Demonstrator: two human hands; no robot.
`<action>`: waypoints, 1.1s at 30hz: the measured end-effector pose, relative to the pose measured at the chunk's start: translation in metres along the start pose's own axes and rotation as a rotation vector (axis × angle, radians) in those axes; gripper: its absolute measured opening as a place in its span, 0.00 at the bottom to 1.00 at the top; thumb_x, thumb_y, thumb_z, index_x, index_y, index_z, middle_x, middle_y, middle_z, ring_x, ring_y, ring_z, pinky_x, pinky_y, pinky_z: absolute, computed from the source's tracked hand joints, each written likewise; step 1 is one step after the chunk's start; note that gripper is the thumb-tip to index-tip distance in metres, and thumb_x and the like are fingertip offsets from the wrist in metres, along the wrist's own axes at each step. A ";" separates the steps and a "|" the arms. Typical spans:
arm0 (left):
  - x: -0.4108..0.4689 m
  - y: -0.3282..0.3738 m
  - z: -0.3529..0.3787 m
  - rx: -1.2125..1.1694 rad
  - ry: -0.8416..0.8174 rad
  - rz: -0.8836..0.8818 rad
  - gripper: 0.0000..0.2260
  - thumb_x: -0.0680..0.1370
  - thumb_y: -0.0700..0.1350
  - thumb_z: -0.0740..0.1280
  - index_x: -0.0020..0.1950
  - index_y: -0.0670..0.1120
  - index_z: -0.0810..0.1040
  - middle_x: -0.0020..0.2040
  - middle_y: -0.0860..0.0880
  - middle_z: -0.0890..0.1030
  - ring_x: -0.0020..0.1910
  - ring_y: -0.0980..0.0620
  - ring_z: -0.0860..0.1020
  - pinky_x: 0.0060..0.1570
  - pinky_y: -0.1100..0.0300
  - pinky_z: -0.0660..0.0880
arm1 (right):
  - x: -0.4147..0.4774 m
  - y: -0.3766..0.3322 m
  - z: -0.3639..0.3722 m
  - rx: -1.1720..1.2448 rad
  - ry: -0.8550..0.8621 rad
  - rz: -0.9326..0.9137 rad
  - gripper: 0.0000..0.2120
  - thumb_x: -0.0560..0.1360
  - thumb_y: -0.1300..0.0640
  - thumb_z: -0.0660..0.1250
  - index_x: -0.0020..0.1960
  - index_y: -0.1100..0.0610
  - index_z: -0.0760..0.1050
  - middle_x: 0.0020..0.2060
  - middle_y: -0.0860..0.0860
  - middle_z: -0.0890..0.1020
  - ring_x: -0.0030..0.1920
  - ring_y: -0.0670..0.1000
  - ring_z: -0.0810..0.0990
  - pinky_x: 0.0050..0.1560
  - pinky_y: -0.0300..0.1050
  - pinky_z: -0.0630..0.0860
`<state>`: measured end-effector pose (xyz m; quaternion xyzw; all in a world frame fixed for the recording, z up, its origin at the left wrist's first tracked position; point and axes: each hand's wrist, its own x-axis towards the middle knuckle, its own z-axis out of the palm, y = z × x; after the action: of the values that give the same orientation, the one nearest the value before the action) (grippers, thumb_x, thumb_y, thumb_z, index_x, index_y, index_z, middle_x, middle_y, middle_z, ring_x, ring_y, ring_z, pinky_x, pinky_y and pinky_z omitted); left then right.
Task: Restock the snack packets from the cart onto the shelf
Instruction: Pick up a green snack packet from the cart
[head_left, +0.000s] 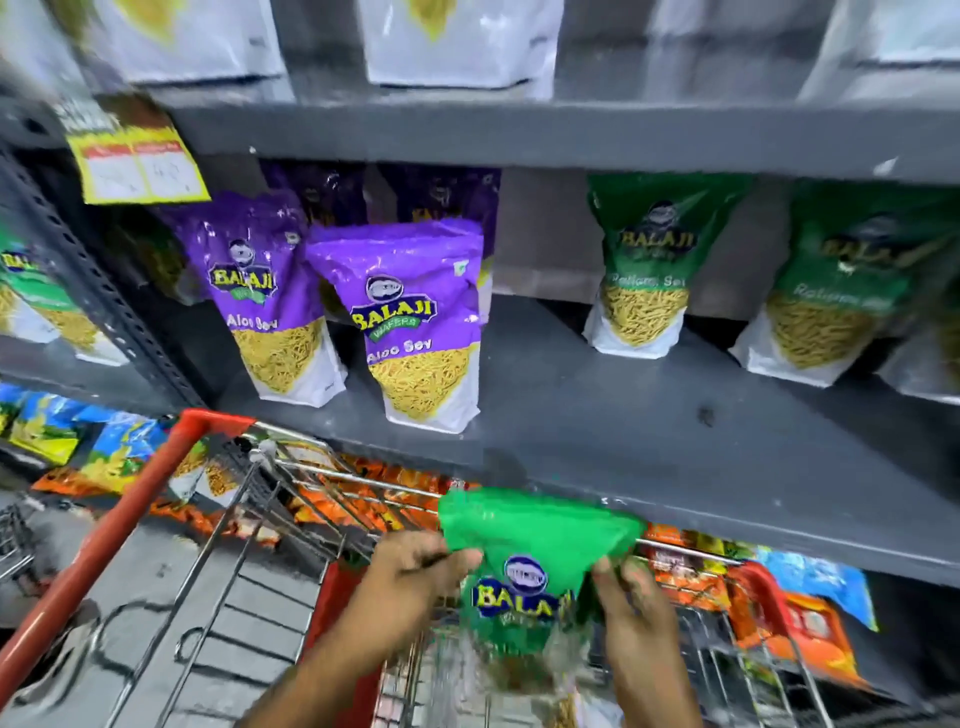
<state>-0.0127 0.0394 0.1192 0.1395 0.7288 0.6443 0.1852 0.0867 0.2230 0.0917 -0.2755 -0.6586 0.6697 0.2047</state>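
Both hands hold one green Balaji packet (535, 561) upright over the cart (291, 499), just below the front edge of the grey shelf (623, 415). The left hand (410, 587) pinches the packet's upper left edge, thumb and fingers closed on the film; the right hand (628, 618) grips the right side the same way, fingers curled onto the plastic. The packet's top flares out wide between the two hands, while its lower part is blurred and hard to read. On the shelf stand two purple Aloo Sev packets side by side — the left purple packet (265, 296) and the front purple packet (415, 322), which stands nearer the shelf edge and overlaps the other slightly; more purple packs sit behind them in shadow. To the right, well apart from the purple ones, stand two green Ratlami Sev packets (649, 270) upright near the back, with a bare stretch of shelf between the two groups. A yellow price tag (137, 166) hangs from the shelf above at the left. The cart has a red frame and wire sides, and its basket is too blurred to tell what lies in it. Orange and blue packs (810, 623) line the lower shelf behind the cart.
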 end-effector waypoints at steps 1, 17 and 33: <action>-0.002 0.028 0.011 -0.026 -0.003 0.085 0.20 0.71 0.48 0.75 0.29 0.35 0.74 0.25 0.52 0.72 0.28 0.54 0.72 0.31 0.63 0.68 | 0.003 -0.027 -0.008 0.041 0.018 -0.080 0.12 0.77 0.60 0.63 0.35 0.58 0.76 0.31 0.46 0.81 0.32 0.40 0.75 0.35 0.30 0.71; 0.152 0.139 0.113 -0.454 0.162 0.075 0.05 0.78 0.42 0.67 0.45 0.43 0.82 0.56 0.41 0.83 0.59 0.42 0.79 0.65 0.38 0.72 | 0.151 -0.144 -0.040 0.167 0.231 -0.192 0.14 0.78 0.54 0.61 0.35 0.50 0.78 0.41 0.58 0.80 0.43 0.53 0.75 0.50 0.56 0.76; 0.054 -0.037 0.056 0.161 0.014 0.063 0.11 0.76 0.55 0.67 0.42 0.49 0.81 0.38 0.55 0.80 0.39 0.59 0.76 0.44 0.61 0.74 | 0.049 0.010 -0.090 -0.456 -0.007 -0.244 0.06 0.76 0.45 0.62 0.44 0.42 0.77 0.40 0.41 0.84 0.42 0.38 0.80 0.43 0.30 0.75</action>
<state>-0.0348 0.1077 0.0724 0.1724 0.7748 0.5899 0.1480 0.1078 0.3228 0.0785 -0.2307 -0.8217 0.4752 0.2142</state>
